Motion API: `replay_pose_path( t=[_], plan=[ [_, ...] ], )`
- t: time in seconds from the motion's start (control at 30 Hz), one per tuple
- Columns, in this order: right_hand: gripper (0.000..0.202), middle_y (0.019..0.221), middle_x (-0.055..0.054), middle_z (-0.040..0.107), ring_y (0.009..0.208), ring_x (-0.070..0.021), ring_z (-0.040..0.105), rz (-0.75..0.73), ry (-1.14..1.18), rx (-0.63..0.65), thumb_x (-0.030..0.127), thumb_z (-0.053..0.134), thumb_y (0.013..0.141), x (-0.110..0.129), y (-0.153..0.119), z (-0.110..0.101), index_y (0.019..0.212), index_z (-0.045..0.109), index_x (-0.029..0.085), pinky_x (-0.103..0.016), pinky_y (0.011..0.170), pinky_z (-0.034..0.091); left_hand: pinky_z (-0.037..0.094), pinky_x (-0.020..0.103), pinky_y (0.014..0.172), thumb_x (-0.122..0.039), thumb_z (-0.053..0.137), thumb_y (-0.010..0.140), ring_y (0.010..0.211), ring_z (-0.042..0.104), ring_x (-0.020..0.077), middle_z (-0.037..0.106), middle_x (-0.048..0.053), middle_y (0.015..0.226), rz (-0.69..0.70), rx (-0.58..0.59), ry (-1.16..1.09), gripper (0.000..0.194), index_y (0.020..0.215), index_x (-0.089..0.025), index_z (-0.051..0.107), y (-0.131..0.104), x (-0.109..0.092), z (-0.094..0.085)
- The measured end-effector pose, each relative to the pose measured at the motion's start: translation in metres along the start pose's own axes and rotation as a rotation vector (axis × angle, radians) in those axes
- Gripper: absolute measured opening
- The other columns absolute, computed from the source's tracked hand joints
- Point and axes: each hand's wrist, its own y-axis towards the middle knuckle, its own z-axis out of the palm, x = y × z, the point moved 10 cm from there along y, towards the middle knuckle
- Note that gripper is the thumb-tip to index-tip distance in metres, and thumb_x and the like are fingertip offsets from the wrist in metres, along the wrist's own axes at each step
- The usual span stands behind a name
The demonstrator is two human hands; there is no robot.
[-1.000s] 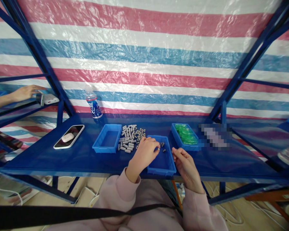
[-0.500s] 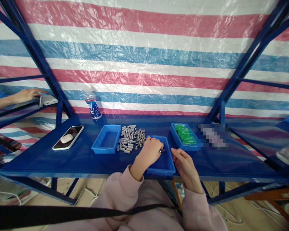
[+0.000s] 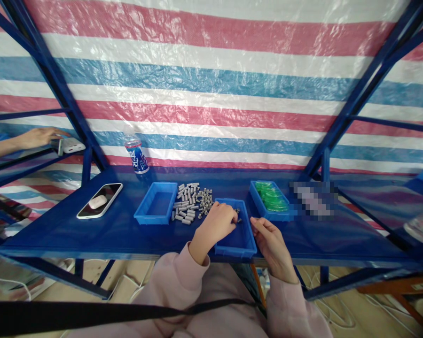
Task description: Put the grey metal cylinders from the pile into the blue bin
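My left hand (image 3: 219,220) reaches over the left rim of the near blue tray (image 3: 235,241), its fingers curled down inside; what they hold, if anything, is hidden. A few small dark metal pieces (image 3: 239,219) lie in that tray beside the fingertips. Just outside the tray's right rim, my right hand (image 3: 270,239) has thumb and forefinger pressed together, and anything between them is too small to make out. Left of the tray, short grey metal cylinders (image 3: 186,204) and small round metal parts (image 3: 206,201) are spread on the blue table.
A second blue tray (image 3: 157,203) stands at left, a tray of green packets (image 3: 271,197) at right. Farther left are a phone (image 3: 105,199) with a white case on it and a bottle (image 3: 137,155). Another person's hand (image 3: 38,138) is at far left. A blurred patch covers something at right.
The fingers of my left hand have shifted slightly within the tray, and the small metal pieces beside them show a little more. My right hand stays where it was.
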Motion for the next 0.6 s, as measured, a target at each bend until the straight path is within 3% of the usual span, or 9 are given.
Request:
replay_pose_path(
  t=[0.37, 0.6],
  plan=[
    [0.035, 0.055, 0.003, 0.049, 0.055, -0.01, 0.041, 0.0, 0.013, 0.003, 0.035, 0.085, 0.056, 0.0, 0.0, 0.0, 0.046, 0.055, 0.018, -0.026, 0.054, 0.034, 0.036, 0.034, 0.085, -0.013, 0.058, 0.079, 0.092, 0.056, 0.0204, 0.064, 0.004, 0.087, -0.016, -0.04, 0.066, 0.01, 0.08, -0.019, 0.065, 0.008, 0.004, -0.002],
    [0.036, 0.053, 0.003, 0.047, 0.054, -0.0105, 0.04, -0.014, -0.009, 0.015, 0.037, 0.084, 0.057, 0.003, -0.001, 0.002, 0.046, 0.055, 0.019, -0.027, 0.054, 0.033, 0.034, 0.037, 0.086, -0.009, 0.055, 0.078, 0.097, 0.052, 0.0229, 0.061, 0.005, 0.092, -0.096, -0.126, 0.138, 0.015, 0.085, -0.02, 0.063, 0.007, 0.016, -0.015]
  ],
)
